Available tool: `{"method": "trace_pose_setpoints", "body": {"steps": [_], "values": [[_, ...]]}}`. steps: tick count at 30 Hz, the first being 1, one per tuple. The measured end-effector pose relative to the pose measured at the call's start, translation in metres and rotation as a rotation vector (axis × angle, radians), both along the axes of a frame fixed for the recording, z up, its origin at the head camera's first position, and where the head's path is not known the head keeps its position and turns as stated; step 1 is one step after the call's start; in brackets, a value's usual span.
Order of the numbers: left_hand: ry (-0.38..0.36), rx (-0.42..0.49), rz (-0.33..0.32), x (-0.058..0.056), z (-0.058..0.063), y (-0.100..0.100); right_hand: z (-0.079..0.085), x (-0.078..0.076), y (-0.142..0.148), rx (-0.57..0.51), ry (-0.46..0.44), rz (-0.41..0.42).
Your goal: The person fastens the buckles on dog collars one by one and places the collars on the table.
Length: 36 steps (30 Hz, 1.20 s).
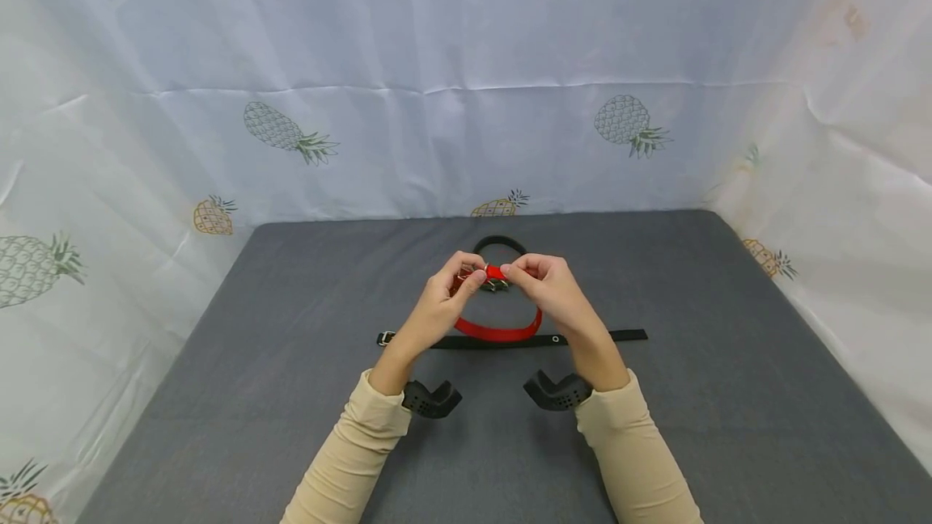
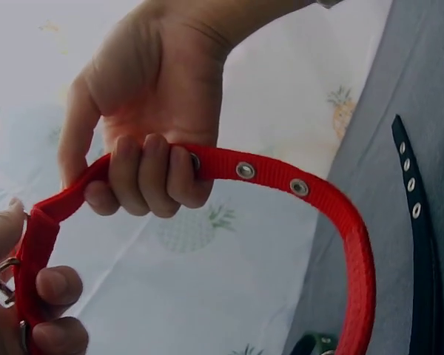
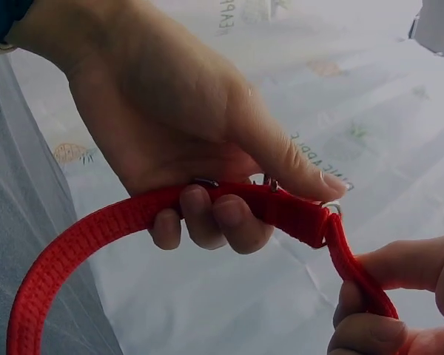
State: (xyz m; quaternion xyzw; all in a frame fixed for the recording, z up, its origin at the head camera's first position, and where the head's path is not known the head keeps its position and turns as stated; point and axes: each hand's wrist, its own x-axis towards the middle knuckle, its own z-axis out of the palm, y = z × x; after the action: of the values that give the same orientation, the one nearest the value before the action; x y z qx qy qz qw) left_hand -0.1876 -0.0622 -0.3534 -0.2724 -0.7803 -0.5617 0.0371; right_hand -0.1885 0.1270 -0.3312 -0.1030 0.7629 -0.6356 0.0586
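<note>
Both hands hold a red collar (image 1: 498, 333) above the table, its band hanging in a loop below them. My left hand (image 1: 437, 297) grips the buckle end; the metal buckle (image 2: 7, 281) shows beside its fingers in the left wrist view. My right hand (image 1: 549, 285) pinches the strap's other end, curling its fingers round the part with metal eyelets (image 2: 245, 170). In the right wrist view, the strap meets a metal frame (image 3: 333, 211) beside the left thumb. How far it passes through is hard to tell.
A black collar (image 1: 628, 335) lies stretched flat across the table (image 1: 291, 395), its buckle at the left end. Behind the hands rests another black collar (image 1: 499, 240), formed into a ring. A white pineapple-print cloth (image 1: 451, 144) hangs behind and along both sides.
</note>
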Motion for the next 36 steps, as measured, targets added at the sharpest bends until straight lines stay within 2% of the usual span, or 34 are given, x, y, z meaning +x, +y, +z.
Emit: {"method": "trace_pose_setpoints", "body": {"steps": [7, 14, 19, 22, 24, 27, 32, 34, 36], "values": [[0.004, 0.068, 0.049, 0.001, 0.001, -0.001, 0.001, 0.002, -0.009, -0.029, -0.023, -0.042], [-0.041, 0.078, 0.021, 0.002, 0.0, -0.001, -0.001, 0.005, -0.019, -0.068, -0.052, 0.025], [-0.007, 0.057, 0.007, 0.003, 0.002, -0.002, -0.004, 0.005, -0.019, -0.068, 0.032, 0.12], [-0.009, 0.066, -0.048, 0.002, 0.004, -0.004, -0.006, 0.004, -0.02, -0.093, 0.087, 0.139], [-0.024, 0.102, -0.089, 0.001, 0.005, -0.006, -0.007, 0.003, -0.019, -0.137, 0.11, 0.13], [-0.087, 0.21, -0.129, 0.0, 0.006, -0.008, -0.007, 0.003, -0.018, -0.214, 0.138, 0.116], [-0.206, 0.375, -0.116, -0.003, 0.005, -0.01, -0.006, 0.002, -0.014, -0.328, 0.152, 0.146], [-0.216, 0.414, -0.107, -0.004, 0.003, -0.01, -0.006, 0.002, -0.013, -0.368, 0.15, 0.164], [-0.186, 0.428, -0.101, -0.005, 0.001, -0.011, -0.007, 0.002, -0.011, -0.383, 0.158, 0.178]]}}
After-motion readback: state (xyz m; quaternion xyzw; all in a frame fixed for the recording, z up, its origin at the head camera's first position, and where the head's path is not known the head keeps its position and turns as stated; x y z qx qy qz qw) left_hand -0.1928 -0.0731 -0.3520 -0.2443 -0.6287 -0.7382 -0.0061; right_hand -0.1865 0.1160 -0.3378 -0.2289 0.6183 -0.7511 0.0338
